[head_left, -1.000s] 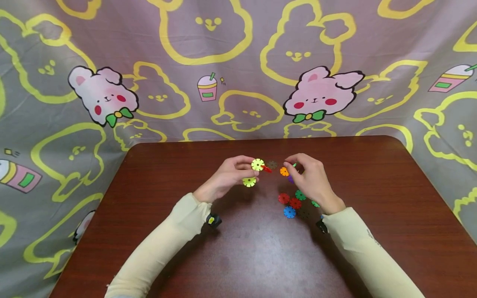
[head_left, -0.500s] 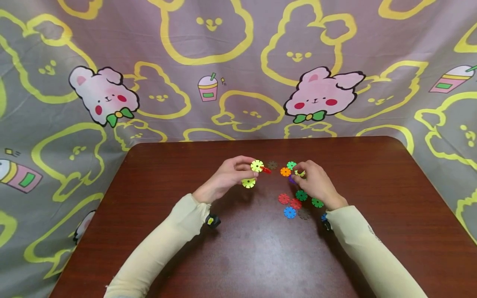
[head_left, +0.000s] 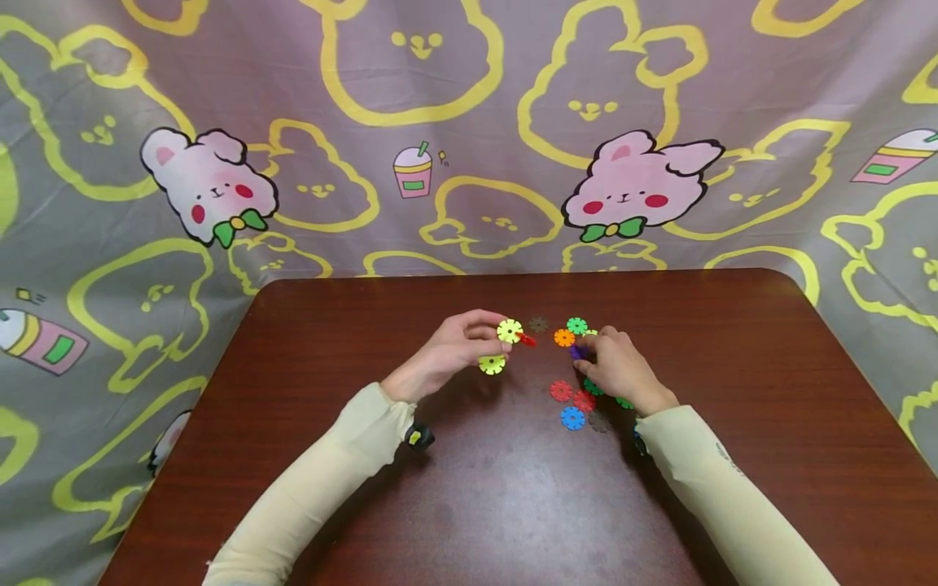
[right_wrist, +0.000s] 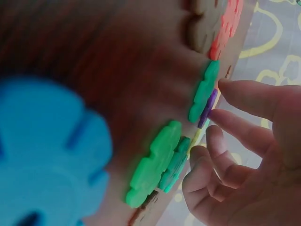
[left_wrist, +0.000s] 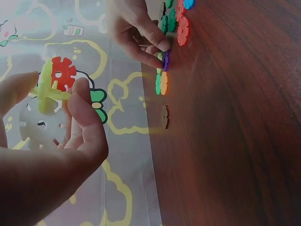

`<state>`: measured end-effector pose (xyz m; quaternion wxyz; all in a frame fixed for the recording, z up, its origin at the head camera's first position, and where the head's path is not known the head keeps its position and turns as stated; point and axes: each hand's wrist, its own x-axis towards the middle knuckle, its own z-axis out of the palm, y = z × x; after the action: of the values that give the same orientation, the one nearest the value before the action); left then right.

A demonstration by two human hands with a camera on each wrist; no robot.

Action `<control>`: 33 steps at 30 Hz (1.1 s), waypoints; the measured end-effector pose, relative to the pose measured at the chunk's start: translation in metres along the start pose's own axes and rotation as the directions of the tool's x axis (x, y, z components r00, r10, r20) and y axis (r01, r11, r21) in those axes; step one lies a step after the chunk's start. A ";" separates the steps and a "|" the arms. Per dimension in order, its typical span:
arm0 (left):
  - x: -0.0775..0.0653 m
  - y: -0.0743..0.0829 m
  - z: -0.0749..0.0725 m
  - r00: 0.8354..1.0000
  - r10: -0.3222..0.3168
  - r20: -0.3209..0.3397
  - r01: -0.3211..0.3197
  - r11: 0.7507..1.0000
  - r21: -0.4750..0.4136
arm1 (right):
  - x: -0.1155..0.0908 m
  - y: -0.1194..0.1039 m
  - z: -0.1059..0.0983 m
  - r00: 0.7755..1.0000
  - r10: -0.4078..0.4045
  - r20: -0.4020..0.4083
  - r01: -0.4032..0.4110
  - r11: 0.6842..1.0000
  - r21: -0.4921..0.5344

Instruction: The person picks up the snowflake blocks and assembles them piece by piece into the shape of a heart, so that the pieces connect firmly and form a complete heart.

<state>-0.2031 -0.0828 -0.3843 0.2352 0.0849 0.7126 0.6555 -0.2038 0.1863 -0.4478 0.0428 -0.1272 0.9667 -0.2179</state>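
Just near-right of the orange slotted disc (head_left: 559, 338), the purple slotted disc (left_wrist: 166, 60) is met by the right hand (head_left: 621, 368), grip unclear; left of orange, joined yellow-and-red discs (head_left: 504, 335) are pinched by the left hand (head_left: 444, 350).

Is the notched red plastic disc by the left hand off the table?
Off: the left hand holds notched yellow discs up, the red disc against them.

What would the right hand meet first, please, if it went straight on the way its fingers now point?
Most likely the purple disc, just ahead of the right hand; whether a finger touches it is hard to tell.
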 end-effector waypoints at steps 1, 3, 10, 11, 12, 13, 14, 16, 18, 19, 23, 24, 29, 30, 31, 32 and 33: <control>0.000 0.000 0.000 1.000 0.000 0.000 0.000 1.000 0.007 | 0.000 0.000 0.000 1.000 0.003 0.002 -0.003 1.000 -0.005; -0.001 0.000 0.000 1.000 -0.002 0.000 0.002 1.000 0.015 | 0.000 0.000 0.001 1.000 0.003 0.002 -0.003 1.000 -0.004; -0.004 0.000 0.000 1.000 0.003 0.005 -0.003 1.000 0.017 | -0.001 -0.002 -0.001 1.000 -0.013 -0.003 0.013 1.000 0.000; -0.004 0.000 0.000 1.000 0.002 0.006 -0.003 1.000 0.016 | 0.000 -0.003 -0.001 1.000 -0.017 -0.005 0.017 1.000 0.001; -0.004 0.000 0.000 1.000 0.001 0.006 -0.002 1.000 0.016 | 0.000 -0.003 -0.001 1.000 -0.026 -0.006 0.026 1.000 0.000; -0.005 0.000 0.000 1.000 0.001 0.007 -0.001 1.000 0.015 | 0.000 -0.004 -0.002 0.999 -0.031 -0.009 0.031 1.000 -0.001; -0.005 0.000 0.000 1.000 0.000 0.008 0.000 1.000 0.015 | 0.001 -0.004 -0.002 0.999 -0.038 -0.012 0.038 0.999 -0.001; -0.006 0.000 0.000 1.000 -0.002 0.009 0.002 1.000 0.011 | 0.001 -0.004 -0.002 0.999 -0.045 -0.014 0.045 0.999 0.001; -0.006 0.000 0.000 1.000 -0.002 0.011 0.002 1.000 0.011 | 0.002 -0.005 -0.003 0.999 -0.037 -0.009 0.038 0.999 0.003; -0.006 0.000 0.000 1.000 -0.002 0.011 0.001 1.000 0.010 | 0.002 -0.005 -0.002 1.000 -0.028 -0.003 0.028 1.000 0.005; -0.005 0.000 0.000 1.000 -0.001 0.015 0.000 1.000 0.014 | 0.004 -0.004 -0.003 0.999 0.005 0.036 -0.005 1.000 0.019; -0.005 0.001 0.000 1.000 -0.001 0.015 0.000 1.000 0.016 | 0.005 -0.004 -0.003 0.999 0.008 0.046 -0.009 1.000 0.025; -0.005 0.001 0.001 1.000 0.002 0.017 -0.003 1.000 0.027 | 0.008 -0.004 -0.005 0.996 0.022 0.082 -0.026 0.999 0.044; -0.005 0.001 0.002 1.000 0.002 0.017 -0.002 1.000 0.026 | 0.008 -0.004 -0.006 0.996 0.024 0.089 -0.028 0.999 0.046; -0.005 0.001 0.002 1.000 0.004 0.017 -0.004 1.000 0.027 | 0.009 -0.004 -0.007 0.995 0.029 0.093 -0.033 0.999 0.043; -0.005 0.001 0.002 1.000 0.005 0.016 -0.005 1.000 0.027 | 0.009 -0.003 -0.008 0.995 0.032 0.099 -0.036 0.998 0.042; -0.004 0.000 0.002 1.000 0.006 0.016 -0.006 1.000 0.026 | 0.009 -0.003 -0.008 0.994 0.034 0.105 -0.039 0.998 0.042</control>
<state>-0.1986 -0.0832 -0.3831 0.2378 0.0952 0.7189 0.6462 -0.2127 0.1843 -0.4391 0.0998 -0.1198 0.9602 -0.2316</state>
